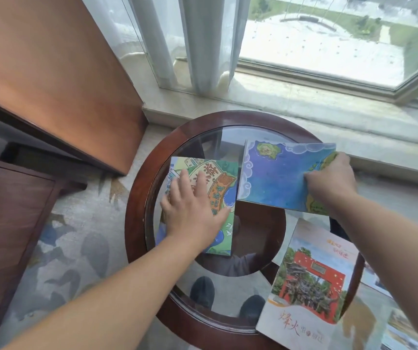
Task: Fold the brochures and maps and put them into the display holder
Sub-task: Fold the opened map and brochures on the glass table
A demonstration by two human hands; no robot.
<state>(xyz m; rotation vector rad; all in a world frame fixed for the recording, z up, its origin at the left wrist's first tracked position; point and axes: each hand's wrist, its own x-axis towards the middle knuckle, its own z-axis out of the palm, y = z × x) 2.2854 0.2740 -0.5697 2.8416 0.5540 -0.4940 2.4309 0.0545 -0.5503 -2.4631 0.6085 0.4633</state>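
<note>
While the left hand (pixel 192 210) presses flat on the folded green map (pixel 222 188) atop the round glass table (pixel 137 198), the right hand (pixel 329 180) pinches a lifted blue map sheet (pixel 273 173). A red-gate brochure (pixel 311 281) rests at the table's near right edge. Sheer curtain (pixel 203 41), window (pixel 329 34) and stone sill (pixel 278 102) stand behind; patterned carpet (pixel 76 236) lies below.

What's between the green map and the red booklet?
Only bare table glass lies between the green map and the red booklet, as the head view shows.
</note>
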